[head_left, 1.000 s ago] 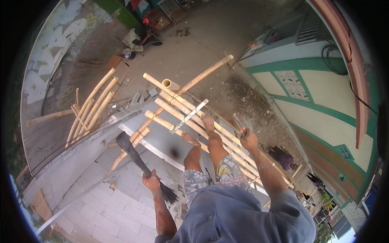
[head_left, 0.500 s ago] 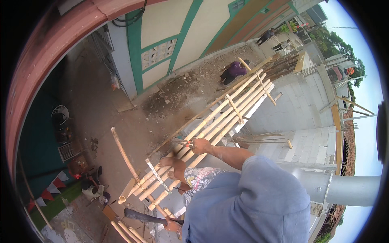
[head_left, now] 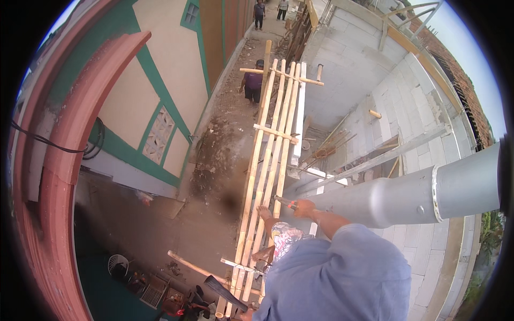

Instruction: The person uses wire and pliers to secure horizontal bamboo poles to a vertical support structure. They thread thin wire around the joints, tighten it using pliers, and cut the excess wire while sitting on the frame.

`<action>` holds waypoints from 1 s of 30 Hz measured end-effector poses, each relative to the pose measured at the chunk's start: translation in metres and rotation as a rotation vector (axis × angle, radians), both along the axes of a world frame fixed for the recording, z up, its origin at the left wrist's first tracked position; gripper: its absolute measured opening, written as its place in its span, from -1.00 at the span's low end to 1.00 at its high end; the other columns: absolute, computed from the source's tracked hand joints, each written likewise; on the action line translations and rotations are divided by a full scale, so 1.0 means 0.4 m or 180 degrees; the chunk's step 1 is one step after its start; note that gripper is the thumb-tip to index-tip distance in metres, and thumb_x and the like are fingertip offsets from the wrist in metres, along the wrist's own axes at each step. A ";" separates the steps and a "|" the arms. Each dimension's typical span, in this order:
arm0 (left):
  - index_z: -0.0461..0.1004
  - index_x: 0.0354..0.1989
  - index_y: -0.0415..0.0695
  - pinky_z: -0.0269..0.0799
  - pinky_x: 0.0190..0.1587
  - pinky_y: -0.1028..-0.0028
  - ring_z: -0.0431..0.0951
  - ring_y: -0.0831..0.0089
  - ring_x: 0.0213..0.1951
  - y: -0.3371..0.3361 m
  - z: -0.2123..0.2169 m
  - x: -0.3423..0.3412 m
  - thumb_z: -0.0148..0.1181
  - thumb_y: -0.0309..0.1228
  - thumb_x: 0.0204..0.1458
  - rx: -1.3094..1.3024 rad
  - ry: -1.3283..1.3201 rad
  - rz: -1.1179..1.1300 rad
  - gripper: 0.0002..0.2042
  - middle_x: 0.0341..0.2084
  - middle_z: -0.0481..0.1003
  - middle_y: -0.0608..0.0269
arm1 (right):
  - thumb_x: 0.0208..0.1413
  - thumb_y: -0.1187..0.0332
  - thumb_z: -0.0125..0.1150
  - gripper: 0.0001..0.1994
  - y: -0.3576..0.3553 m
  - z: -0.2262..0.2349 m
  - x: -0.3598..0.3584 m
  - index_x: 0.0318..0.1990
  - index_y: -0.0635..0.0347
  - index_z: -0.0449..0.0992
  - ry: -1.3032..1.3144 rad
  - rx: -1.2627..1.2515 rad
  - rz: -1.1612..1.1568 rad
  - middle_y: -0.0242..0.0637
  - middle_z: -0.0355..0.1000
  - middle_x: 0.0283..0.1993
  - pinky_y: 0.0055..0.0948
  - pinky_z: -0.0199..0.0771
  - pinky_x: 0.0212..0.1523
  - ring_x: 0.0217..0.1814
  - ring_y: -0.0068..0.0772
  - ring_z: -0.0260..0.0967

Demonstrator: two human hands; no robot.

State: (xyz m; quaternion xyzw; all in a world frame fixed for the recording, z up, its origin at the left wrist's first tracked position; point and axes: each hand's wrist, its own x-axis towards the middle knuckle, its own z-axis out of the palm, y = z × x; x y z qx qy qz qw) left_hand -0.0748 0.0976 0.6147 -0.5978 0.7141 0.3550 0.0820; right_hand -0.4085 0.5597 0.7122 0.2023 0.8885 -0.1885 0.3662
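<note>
Several long bamboo poles make the platform beneath the person. At its near end, the left hand, half out of view, grips a bundle of dark strands; over its right edge, the right hand is closed around red-handled pliers. A thick grey pipe crowds the platform's right side, before a pale block wall. Left of it run a dirt lane and a green-trimmed building; a purple-shirted person stands beside its far end. Compared with half a second ago, less of the left hand shows.
</note>
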 end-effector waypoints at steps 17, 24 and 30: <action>0.61 -0.19 -0.40 0.58 -0.30 0.18 0.63 0.14 -0.46 0.276 0.080 -0.867 0.38 -0.20 -0.05 0.0026 -0.0322 -0.2068 -0.56 -0.51 0.60 -0.05 | -0.09 0.19 0.49 -0.55 0.554 -0.047 -0.635 -0.20 0.47 0.62 0.2214 -0.0883 -0.3628 0.04 0.64 -0.22 -0.16 0.56 -0.05 -0.14 -0.07 0.61; 0.60 -0.21 -0.42 0.60 -0.29 0.19 0.65 0.14 -0.43 0.374 0.100 -1.120 0.40 -0.19 -0.07 0.0045 -0.0406 -0.2659 -0.54 -0.49 0.61 -0.08 | -0.03 0.10 0.48 -0.47 0.783 -0.022 -0.754 -0.10 0.47 0.61 0.2349 -0.0623 -0.3188 0.19 0.62 -0.11 -0.11 0.53 0.04 0.01 0.08 0.61; 0.60 -0.22 -0.44 0.61 -0.27 0.19 0.67 0.13 -0.40 0.491 0.077 -1.366 0.41 -0.19 -0.09 0.0048 -0.0504 -0.3151 -0.53 -0.46 0.62 -0.11 | -0.06 0.09 0.50 -0.43 0.864 -0.084 -0.677 -0.12 0.55 0.61 0.1725 -0.0600 -0.3793 0.23 0.62 -0.15 -0.10 0.53 0.01 -0.02 0.11 0.62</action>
